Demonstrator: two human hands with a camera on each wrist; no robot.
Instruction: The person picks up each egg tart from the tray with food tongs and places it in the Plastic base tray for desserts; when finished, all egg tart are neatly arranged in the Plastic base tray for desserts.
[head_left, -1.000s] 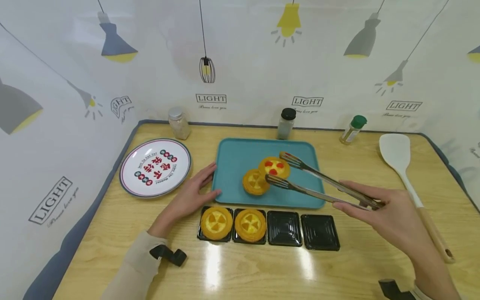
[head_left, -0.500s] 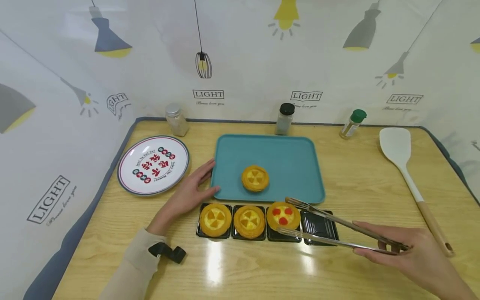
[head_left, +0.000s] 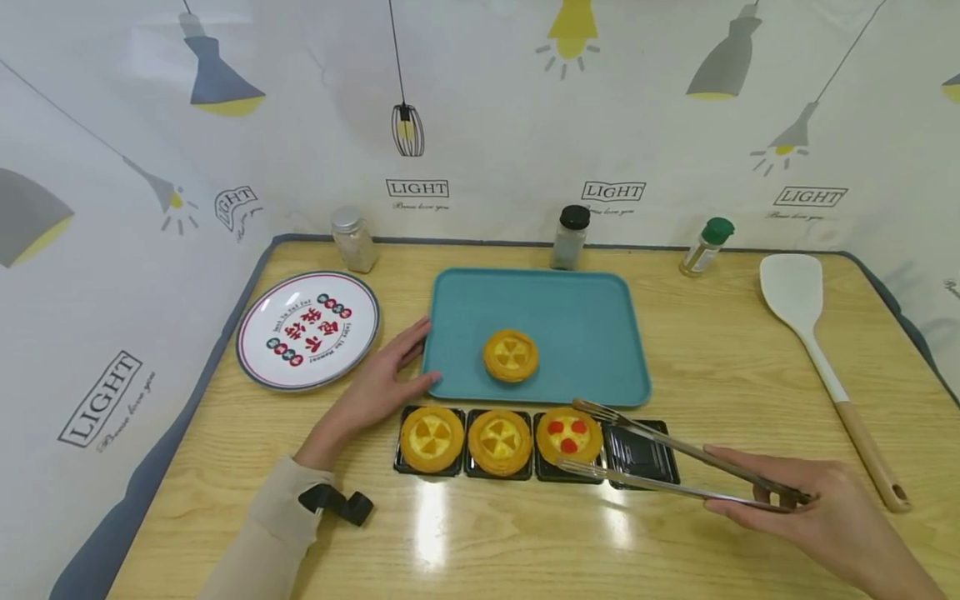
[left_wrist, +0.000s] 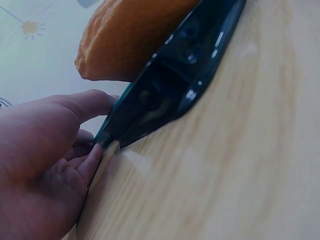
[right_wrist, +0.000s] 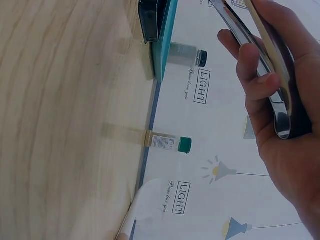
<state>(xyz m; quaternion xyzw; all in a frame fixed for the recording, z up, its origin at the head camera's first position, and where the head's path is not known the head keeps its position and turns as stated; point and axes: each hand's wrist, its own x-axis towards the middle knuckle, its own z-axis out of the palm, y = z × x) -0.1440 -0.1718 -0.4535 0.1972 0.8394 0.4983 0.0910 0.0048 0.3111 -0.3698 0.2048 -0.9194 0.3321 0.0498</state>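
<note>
My right hand (head_left: 825, 508) holds metal tongs (head_left: 667, 484) near their hinged end; the right wrist view shows the fingers curled round them. The spread tong tips lie on either side of an egg tart (head_left: 573, 433) with red toppings. That tart sits in the third small black plastic tray from the left. My left hand (head_left: 375, 383) rests against the left edge of the teal tray (head_left: 585, 325), thumb at its near corner, fingers extended along the side. One egg tart (head_left: 510, 356) with yellow wedges lies on the teal tray.
Two yellow-wedge tarts (head_left: 431, 440) fill the left black trays; the rightmost black tray (head_left: 641, 454) holds none. A patterned plate (head_left: 255, 333) lies left, a spatula (head_left: 795, 292) right. A silver-capped jar (head_left: 354, 242), black-capped jar (head_left: 570, 237) and green-capped bottle (head_left: 705, 247) stand behind.
The tongs and the red-topped tart have moved from the teal tray toward me, into the third black tray. Over the last half second they barely move. My left hand stays put.
</note>
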